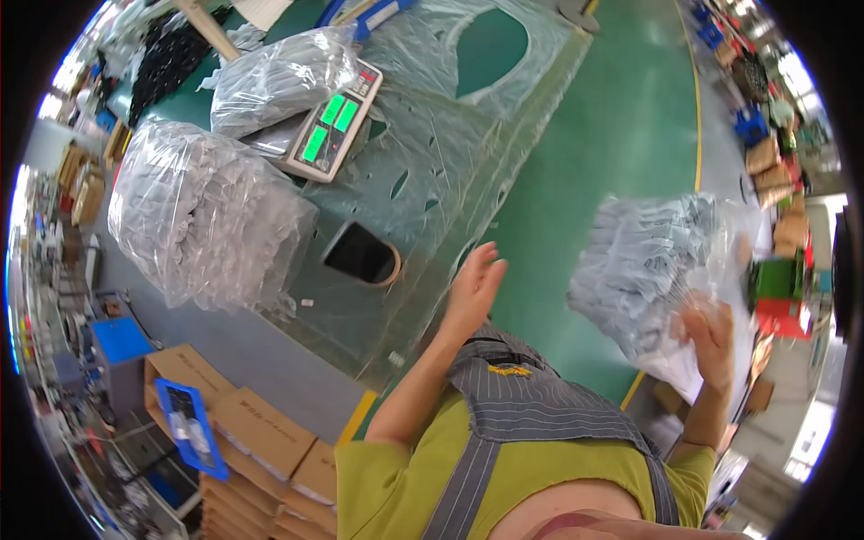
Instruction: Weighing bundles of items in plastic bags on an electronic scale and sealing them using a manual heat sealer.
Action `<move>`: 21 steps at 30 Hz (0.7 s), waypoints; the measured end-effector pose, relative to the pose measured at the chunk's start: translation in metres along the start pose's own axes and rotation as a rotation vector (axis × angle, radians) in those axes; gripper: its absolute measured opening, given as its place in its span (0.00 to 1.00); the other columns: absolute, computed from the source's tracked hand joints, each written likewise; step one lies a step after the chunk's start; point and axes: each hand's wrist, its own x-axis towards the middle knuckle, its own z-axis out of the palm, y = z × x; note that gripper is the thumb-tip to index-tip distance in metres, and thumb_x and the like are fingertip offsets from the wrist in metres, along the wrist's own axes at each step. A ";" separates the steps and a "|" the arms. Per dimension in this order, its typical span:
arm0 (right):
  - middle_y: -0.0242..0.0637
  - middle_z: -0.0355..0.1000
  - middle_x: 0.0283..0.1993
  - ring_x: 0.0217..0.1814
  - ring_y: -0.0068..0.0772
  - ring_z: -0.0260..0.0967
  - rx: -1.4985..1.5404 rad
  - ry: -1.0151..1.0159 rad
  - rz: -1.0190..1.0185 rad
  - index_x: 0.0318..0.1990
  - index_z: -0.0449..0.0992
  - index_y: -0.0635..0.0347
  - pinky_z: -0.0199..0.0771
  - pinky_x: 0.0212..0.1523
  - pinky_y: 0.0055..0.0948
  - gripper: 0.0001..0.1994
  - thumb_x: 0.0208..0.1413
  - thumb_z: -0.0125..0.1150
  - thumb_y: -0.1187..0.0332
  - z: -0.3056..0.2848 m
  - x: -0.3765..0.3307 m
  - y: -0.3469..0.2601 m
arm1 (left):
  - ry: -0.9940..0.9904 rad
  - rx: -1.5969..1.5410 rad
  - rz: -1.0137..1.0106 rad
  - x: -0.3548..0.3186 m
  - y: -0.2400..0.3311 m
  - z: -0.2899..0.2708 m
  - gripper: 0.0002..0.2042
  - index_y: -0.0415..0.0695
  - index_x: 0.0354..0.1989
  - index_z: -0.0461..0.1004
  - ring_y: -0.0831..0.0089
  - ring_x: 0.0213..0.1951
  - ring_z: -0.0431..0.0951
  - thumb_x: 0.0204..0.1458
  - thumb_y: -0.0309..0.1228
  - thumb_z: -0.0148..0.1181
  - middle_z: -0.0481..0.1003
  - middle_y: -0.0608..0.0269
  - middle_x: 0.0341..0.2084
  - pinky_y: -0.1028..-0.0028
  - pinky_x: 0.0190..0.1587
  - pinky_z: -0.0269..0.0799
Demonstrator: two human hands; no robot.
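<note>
My right hand (711, 340) grips the side of a clear plastic bag (641, 270) packed with grey pieces, held up over the green floor on the right. The bag is slightly smeared by motion. My left hand (474, 290) holds nothing and hangs by the table's edge, its fingers loosely stretched and apart. On the plastic-covered table (351, 324), a second full bag (211, 220) of grey pieces lies at the left. Behind it another bag (283, 81) rests on a weighing scale (335, 126) with lit green displays.
A black phone (360, 252) lies on the table against a tan ring (394, 266). Cardboard boxes (261, 427) are stacked at the lower left, with a blue frame (191, 427) leaning on them. Black material (171, 63) lies at the far left. Green floor (621, 117) runs along the table's right side.
</note>
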 end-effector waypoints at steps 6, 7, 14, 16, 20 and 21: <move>0.39 0.63 0.16 0.18 0.30 0.59 0.331 -0.208 -0.497 0.15 0.64 0.63 0.58 0.22 0.25 0.19 0.56 0.48 0.63 -0.024 0.156 -0.040 | -0.167 -0.739 -0.351 0.130 0.059 0.032 0.29 0.43 0.55 0.61 0.69 0.48 0.70 0.51 0.50 0.53 0.70 0.58 0.46 0.71 0.49 0.66; 0.39 0.63 0.16 0.18 0.30 0.59 0.326 -0.235 -0.494 0.15 0.64 0.63 0.58 0.22 0.25 0.19 0.56 0.48 0.63 -0.025 0.183 -0.037 | -0.093 -1.012 -0.228 0.139 0.068 0.020 0.29 0.41 0.54 0.62 0.70 0.47 0.70 0.50 0.50 0.54 0.70 0.58 0.45 0.72 0.48 0.66; 0.34 0.66 0.20 0.23 0.25 0.63 -0.023 -0.646 -0.323 0.21 0.69 0.65 0.62 0.26 0.24 0.15 0.57 0.47 0.66 0.039 0.399 0.027 | 0.762 -0.197 0.049 0.179 0.075 -0.057 0.28 0.32 0.50 0.64 0.66 0.44 0.71 0.48 0.43 0.59 0.71 0.51 0.44 0.72 0.48 0.64; 0.35 0.67 0.21 0.25 0.23 0.64 0.054 -0.801 -0.315 0.24 0.71 0.66 0.63 0.28 0.23 0.15 0.57 0.49 0.63 0.070 0.453 0.056 | 0.922 -0.041 0.007 0.179 0.069 -0.051 0.28 0.31 0.49 0.64 0.64 0.44 0.71 0.48 0.43 0.59 0.71 0.48 0.43 0.70 0.48 0.64; 0.37 0.72 0.27 0.30 0.31 0.67 -0.235 -1.053 -0.482 0.30 0.75 0.61 0.66 0.33 0.30 0.14 0.57 0.50 0.60 0.139 0.540 0.100 | 1.238 0.267 -0.266 0.204 0.037 -0.028 0.28 0.31 0.51 0.62 0.54 0.45 0.71 0.48 0.42 0.58 0.71 0.43 0.42 0.65 0.49 0.63; 0.37 0.72 0.28 0.32 0.30 0.68 -0.395 -1.194 -0.465 0.32 0.76 0.60 0.67 0.36 0.29 0.11 0.56 0.52 0.62 0.148 0.556 0.095 | 1.255 0.292 -0.352 0.207 0.048 -0.026 0.28 0.33 0.51 0.62 0.52 0.46 0.71 0.48 0.42 0.58 0.71 0.44 0.41 0.63 0.49 0.63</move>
